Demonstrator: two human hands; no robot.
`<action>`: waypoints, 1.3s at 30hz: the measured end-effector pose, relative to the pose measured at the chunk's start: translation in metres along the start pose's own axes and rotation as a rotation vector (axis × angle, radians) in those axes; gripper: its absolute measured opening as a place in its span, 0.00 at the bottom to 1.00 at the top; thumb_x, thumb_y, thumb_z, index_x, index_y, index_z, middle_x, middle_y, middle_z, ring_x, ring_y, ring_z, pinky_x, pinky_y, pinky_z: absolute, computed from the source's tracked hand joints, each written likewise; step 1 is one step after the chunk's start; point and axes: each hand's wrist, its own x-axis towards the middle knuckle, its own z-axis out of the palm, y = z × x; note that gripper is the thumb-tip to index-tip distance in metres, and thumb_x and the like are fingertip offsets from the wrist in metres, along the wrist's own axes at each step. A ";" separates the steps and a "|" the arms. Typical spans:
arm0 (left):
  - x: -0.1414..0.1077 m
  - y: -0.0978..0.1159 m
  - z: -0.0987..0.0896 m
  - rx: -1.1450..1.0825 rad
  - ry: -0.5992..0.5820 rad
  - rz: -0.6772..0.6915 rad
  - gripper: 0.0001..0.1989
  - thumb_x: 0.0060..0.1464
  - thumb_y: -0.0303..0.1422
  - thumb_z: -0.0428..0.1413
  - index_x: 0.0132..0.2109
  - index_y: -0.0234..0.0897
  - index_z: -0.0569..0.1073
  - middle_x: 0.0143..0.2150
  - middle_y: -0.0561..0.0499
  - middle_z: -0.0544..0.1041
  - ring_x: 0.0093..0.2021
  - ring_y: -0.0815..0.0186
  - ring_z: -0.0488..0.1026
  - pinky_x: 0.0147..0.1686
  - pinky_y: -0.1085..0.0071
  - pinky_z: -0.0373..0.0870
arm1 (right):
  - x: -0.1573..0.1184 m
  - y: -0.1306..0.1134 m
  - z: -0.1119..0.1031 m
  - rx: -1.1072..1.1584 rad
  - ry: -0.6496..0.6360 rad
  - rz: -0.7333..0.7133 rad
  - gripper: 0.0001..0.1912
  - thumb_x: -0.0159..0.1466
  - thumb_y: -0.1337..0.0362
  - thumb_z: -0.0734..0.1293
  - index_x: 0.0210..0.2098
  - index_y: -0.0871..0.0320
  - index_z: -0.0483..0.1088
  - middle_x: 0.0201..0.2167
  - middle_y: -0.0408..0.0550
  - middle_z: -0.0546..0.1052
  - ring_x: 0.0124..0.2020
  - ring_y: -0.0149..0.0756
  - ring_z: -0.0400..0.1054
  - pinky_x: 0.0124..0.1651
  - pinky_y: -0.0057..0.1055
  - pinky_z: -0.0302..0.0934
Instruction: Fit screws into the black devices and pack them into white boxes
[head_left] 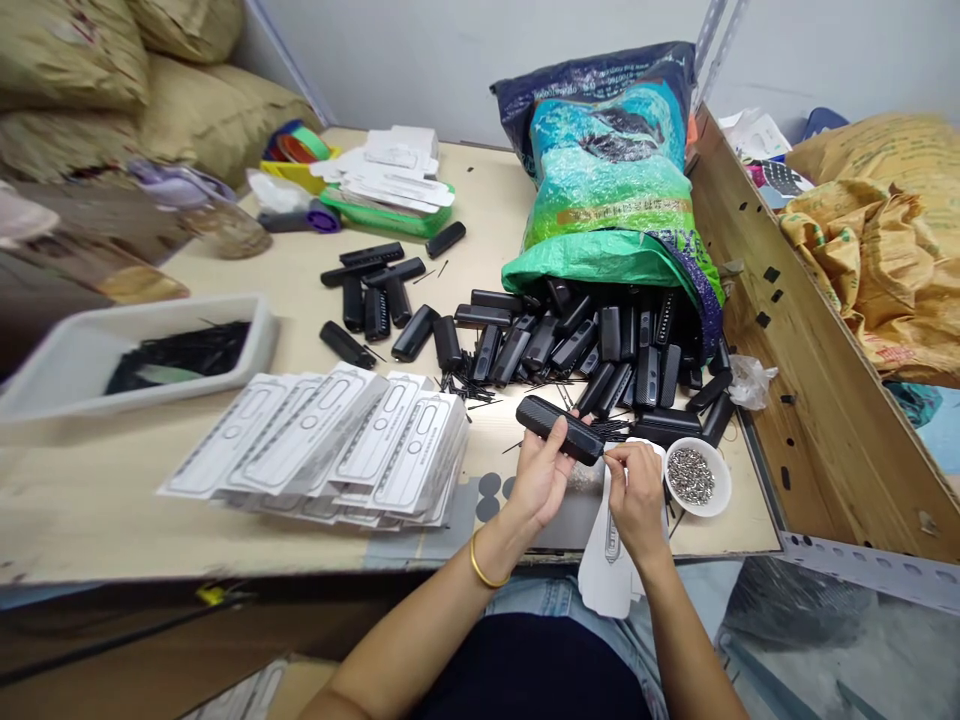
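A long black plastic case point(553, 424) with a textured top lies in my left hand point(541, 478). The fingers wrap around it from below and the thumb rests on its side. At the case's right end, my right hand point(636, 495) is closed in a pinch; whatever sits between its fingertips is too small to make out. Under that hand are white printed cards point(606, 570) sticking out past the table edge. A white bowl point(721, 492) of small metal parts point(690, 476) stands just right of it. Beyond both hands spreads a heap of similar black cases point(574, 345) with thin black sticks among them.
A green-and-blue bag point(611, 190) lies open behind the heap. Stacked packaged cards point(307, 430) and a white tray point(259, 345) of black pieces stand left. A green tray point(442, 215) with white cards is at the back. A wooden board point(825, 360) borders the right side.
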 end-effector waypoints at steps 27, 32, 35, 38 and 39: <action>0.012 -0.012 -0.053 0.689 -0.116 0.183 0.18 0.48 0.40 0.61 0.44 0.37 0.71 0.44 0.44 0.77 0.48 0.55 0.73 0.54 0.53 0.65 | -0.016 0.045 -0.044 0.054 0.001 0.273 0.06 0.64 0.63 0.61 0.37 0.57 0.68 0.34 0.48 0.73 0.38 0.38 0.67 0.44 0.37 0.59; 0.047 -0.018 -0.051 0.721 -0.067 0.194 0.23 0.50 0.42 0.58 0.49 0.33 0.66 0.47 0.40 0.75 0.49 0.57 0.72 0.53 0.57 0.65 | -0.007 0.067 -0.054 -0.370 -0.512 0.057 0.10 0.58 0.67 0.67 0.41 0.56 0.67 0.39 0.50 0.74 0.43 0.46 0.64 0.47 0.41 0.55; 0.054 -0.020 -0.050 0.833 -0.037 0.229 0.35 0.45 0.38 0.63 0.58 0.36 0.59 0.48 0.41 0.73 0.48 0.56 0.72 0.53 0.56 0.64 | 0.003 0.079 -0.046 -0.547 -0.606 0.012 0.17 0.52 0.67 0.72 0.41 0.57 0.67 0.39 0.51 0.73 0.43 0.47 0.63 0.46 0.42 0.52; 0.056 -0.021 -0.047 0.993 -0.049 0.378 0.41 0.42 0.36 0.65 0.62 0.41 0.58 0.54 0.40 0.68 0.55 0.52 0.66 0.58 0.53 0.57 | 0.018 0.090 -0.037 -0.542 -0.661 0.026 0.16 0.49 0.66 0.74 0.35 0.57 0.67 0.34 0.48 0.72 0.38 0.43 0.63 0.41 0.37 0.51; 0.056 -0.020 -0.044 1.048 -0.051 0.448 0.39 0.41 0.35 0.65 0.61 0.41 0.60 0.56 0.40 0.66 0.58 0.51 0.62 0.59 0.52 0.53 | 0.023 0.092 -0.035 -0.520 -0.683 0.032 0.14 0.49 0.65 0.74 0.32 0.57 0.67 0.32 0.47 0.72 0.37 0.42 0.62 0.40 0.36 0.50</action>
